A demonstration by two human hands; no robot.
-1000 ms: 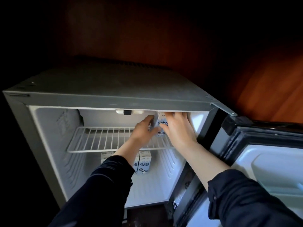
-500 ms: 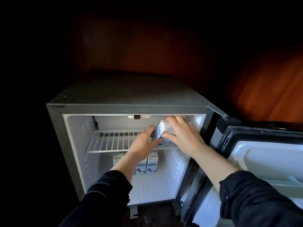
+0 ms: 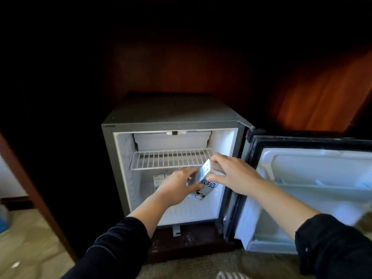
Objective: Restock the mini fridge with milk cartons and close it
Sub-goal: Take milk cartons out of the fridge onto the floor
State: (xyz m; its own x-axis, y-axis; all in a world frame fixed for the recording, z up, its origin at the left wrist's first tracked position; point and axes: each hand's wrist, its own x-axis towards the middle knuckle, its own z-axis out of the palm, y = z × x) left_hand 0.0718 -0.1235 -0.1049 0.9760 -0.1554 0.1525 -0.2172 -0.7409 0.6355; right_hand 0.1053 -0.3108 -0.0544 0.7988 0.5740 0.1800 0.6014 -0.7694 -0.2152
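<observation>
Both hands are gripping one carton in the open mouth of the fridge, just under the front right corner of the wire shelf. The right hand is holding the carton's top end, fingers curling over the top edge and the thumb pressing on the printed face. The left hand is holding the lower part, fingers wrapping round the far side and the thumb lying across the front. The carton is tilting, its top leaning up and to the right and its base pointing down and left, and it is hanging clear of the fridge floor.

More cartons are standing at the back of the lower compartment, under the shelf. The left hand is covering most of them, so only two tops are showing and their count cannot be told. The held carton's left side is hiding behind the left fingers, and its dark print is too blurred to read.

The door is standing wide open on the right, and the picture's edge is cutting off its far side. The cabinet around the fridge is lying in deep shadow. At the left edge a blue object is cut off and too blurred to name.
</observation>
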